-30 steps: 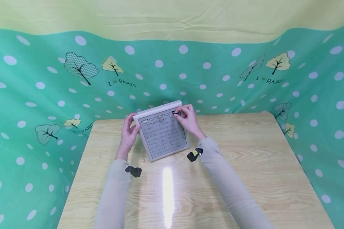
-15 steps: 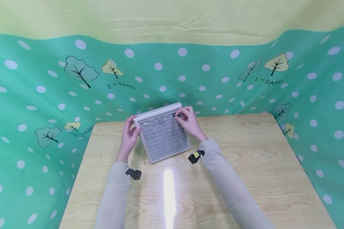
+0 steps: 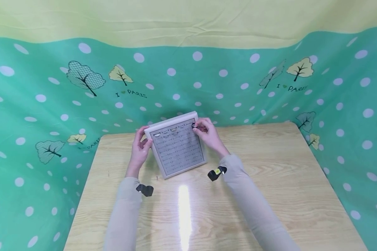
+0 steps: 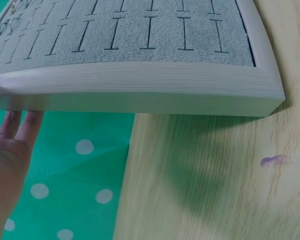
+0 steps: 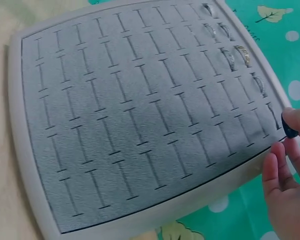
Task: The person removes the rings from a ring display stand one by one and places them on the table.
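A ring display tray [image 3: 179,150] with a pale frame and grey slotted foam stands tilted near the back of the table. My left hand [image 3: 139,152] grips its upper left edge, thumb at the front; in the left wrist view, fingers [image 4: 29,127] show against the frame's underside. With thumb and fingertips, my right hand [image 3: 209,135] pinches a black ring [image 5: 289,127] beside the upper right corner slot. Several silver rings [image 5: 259,85] and a gold-toned ring [image 5: 242,56] sit in slots near the upper edge.
The wooden table [image 3: 286,188] has a bright glare strip in front of the tray. A small purplish mark [image 4: 274,160] shows on the tabletop left of it. A green dotted cloth [image 3: 176,83] hangs behind and along both sides.
The black ring, earlier at the top right slot, is now out of it, drawn slightly right in my right hand. My left hand keeps its grip on the tray.
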The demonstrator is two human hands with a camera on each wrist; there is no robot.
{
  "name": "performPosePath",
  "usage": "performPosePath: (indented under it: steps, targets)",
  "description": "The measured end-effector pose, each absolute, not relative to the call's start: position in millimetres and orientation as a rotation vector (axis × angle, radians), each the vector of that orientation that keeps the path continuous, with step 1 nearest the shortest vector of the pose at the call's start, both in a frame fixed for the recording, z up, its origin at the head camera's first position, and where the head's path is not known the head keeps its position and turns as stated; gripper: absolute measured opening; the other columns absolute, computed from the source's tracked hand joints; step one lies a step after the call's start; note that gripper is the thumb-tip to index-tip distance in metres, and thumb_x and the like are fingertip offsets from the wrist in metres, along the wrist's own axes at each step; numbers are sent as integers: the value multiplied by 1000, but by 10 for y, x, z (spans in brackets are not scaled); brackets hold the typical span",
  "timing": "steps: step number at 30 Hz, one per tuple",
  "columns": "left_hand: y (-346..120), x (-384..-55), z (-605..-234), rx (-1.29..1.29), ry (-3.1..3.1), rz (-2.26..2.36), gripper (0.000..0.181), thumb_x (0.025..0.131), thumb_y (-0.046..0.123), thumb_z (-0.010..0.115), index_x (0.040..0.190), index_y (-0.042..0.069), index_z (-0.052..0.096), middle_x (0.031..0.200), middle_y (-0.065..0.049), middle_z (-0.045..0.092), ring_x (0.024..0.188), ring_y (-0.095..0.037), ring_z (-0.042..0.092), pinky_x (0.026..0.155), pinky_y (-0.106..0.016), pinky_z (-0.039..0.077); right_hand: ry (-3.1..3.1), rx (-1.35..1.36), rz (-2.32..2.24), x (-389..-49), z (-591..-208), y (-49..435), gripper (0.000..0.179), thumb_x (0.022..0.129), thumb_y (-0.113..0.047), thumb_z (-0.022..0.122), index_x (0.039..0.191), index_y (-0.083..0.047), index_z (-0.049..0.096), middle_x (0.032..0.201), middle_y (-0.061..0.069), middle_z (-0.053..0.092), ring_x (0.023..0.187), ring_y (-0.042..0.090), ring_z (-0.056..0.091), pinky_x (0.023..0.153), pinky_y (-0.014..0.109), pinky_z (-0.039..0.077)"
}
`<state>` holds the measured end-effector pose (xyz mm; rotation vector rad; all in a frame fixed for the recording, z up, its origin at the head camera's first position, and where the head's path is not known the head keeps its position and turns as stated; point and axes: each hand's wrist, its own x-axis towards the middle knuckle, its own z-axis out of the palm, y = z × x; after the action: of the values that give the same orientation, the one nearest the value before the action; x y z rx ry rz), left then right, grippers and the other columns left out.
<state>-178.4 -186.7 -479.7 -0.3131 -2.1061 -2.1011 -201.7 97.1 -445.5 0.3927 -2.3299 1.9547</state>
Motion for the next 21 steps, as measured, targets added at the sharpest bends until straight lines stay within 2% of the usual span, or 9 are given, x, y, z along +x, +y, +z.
performPosePath:
  steps: [5, 8, 10, 16, 21]
  targets:
    - [-1818, -1706, -4642, -324, -2112, -2113, 53, 91, -19, 46, 140, -3, 35, 126, -4, 48, 102, -25, 58, 83, -26, 54, -2279, 365, 1965, -1899, -4414, 980, 8, 89, 8, 60, 95, 10, 55, 107, 20, 47, 88, 26, 54, 77, 27, 47]
    - [-1808, -1693, -4624, -325, -2114, -2114, 52, 91, -18, 47, 140, -3, 35, 125, -3, 48, 101, -23, 58, 83, -26, 54, -2276, 343, 1981, -1819, -4352, 999, 9, 90, 8, 58, 96, 13, 54, 107, 25, 46, 89, 30, 53, 75, 26, 46]
    - [-1811, -1691, -4623, -319, -2122, -2110, 52, 91, -18, 47, 140, -3, 35, 125, -3, 48, 102, -24, 58, 83, -26, 54, -2280, 312, 1988, -1797, -4363, 1018, 10, 91, 8, 57, 98, 13, 53, 109, 24, 47, 89, 27, 53, 74, 22, 46]
    - [-1865, -1774, -4775, -307, -2121, -2109, 54, 91, -18, 46, 141, 0, 35, 128, -5, 48, 104, -26, 57, 84, -27, 54, -2282, 255, 1991, -1754, -4460, 1130, 15, 92, 6, 57, 103, 15, 53, 110, 24, 47, 89, 30, 53, 70, 19, 46]
    - [-1875, -1810, -4840, -311, -2107, -2093, 55, 91, -17, 47, 142, 3, 37, 129, -7, 48, 104, -25, 58, 84, -27, 54, -2331, 217, 1966, -1707, -4570, 1240, 16, 94, 3, 57, 105, 14, 55, 109, 24, 50, 93, 36, 53, 74, 21, 45]
